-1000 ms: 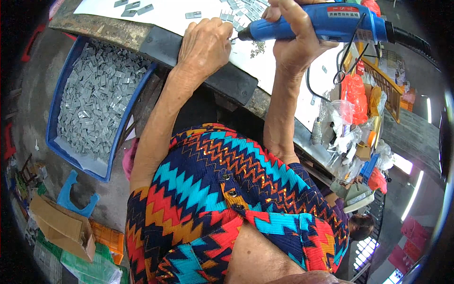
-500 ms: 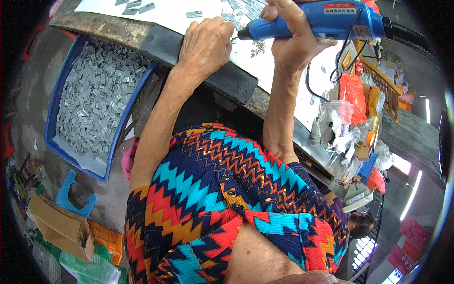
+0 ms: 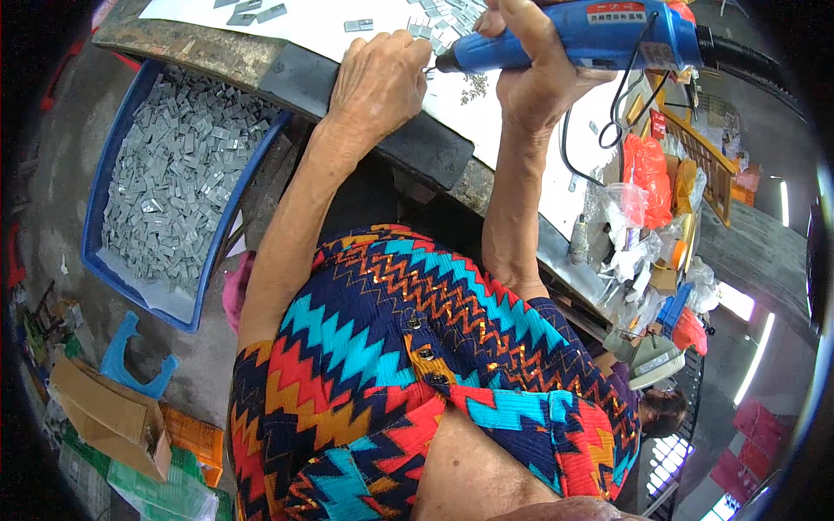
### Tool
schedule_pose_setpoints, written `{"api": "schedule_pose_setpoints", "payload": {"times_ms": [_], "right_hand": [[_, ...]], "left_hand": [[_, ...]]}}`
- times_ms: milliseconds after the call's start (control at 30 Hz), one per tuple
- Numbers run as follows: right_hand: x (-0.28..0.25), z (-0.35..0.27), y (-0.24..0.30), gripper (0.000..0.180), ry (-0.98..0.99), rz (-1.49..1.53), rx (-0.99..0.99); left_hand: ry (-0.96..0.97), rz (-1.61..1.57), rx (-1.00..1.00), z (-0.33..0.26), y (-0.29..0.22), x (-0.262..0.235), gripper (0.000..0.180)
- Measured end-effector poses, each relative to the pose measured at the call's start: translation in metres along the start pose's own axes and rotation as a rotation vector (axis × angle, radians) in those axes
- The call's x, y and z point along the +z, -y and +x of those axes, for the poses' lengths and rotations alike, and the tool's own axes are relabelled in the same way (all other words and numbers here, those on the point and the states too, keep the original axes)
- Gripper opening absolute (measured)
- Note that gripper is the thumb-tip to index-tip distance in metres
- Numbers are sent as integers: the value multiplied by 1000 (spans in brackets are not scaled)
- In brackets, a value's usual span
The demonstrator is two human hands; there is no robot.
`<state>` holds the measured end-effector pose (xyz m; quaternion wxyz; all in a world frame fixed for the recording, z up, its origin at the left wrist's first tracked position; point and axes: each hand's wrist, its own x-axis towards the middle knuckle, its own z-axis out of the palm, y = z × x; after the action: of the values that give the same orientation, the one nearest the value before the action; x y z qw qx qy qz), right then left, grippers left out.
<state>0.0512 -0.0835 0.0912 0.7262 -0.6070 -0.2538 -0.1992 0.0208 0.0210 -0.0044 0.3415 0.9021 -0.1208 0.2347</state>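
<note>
My right hand [image 3: 540, 82] is wrapped round a blue electric screwdriver [image 3: 608, 39] lying nearly level over the white-covered worktable [image 3: 304, 26]. Its black nose points left and ends at the fingertips of my left hand [image 3: 375, 87]. That hand rests at the table's near edge with its fingers curled closed; whatever they grip is hidden behind the knuckles. Beyond it are scattered flat grey rectangular pieces [image 3: 358, 25]. A small patch of tiny dark bits [image 3: 473, 89], perhaps screws, sits just below the screwdriver's nose.
A blue tray [image 3: 94, 191] full of grey pieces stands low at the left. Dark padding [image 3: 300, 82] covers part of the table edge. Plastic bags [image 3: 647, 178] and clutter crowd the right side. A cardboard box [image 3: 109, 399] and crates lie lower left. A black cord [image 3: 565, 148] loops beside my right wrist.
The screwdriver's rear end has shifted very slightly left, its cord with it. My left hand stays in the same place, and the nose remains at its fingertips.
</note>
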Motion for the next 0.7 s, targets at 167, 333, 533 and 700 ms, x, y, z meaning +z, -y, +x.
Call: {"api": "schedule_pose_setpoints", "payload": {"times_ms": [167,333,533,700], "right_hand": [[2,-1,0,10,-24,-12,-1],[2,0,3,11,-37,-54,81],[0,1,-1,12,-38,-89,75],[1,0,-2,13,-29,-115,42]], "left_hand": [[7,-14,-13,2,0,0,13],[9,-23,-5,3,-1,-2,11],[28,-42,-31,1,3,1,10],[33,-80,-37,2,5,1,10]]}}
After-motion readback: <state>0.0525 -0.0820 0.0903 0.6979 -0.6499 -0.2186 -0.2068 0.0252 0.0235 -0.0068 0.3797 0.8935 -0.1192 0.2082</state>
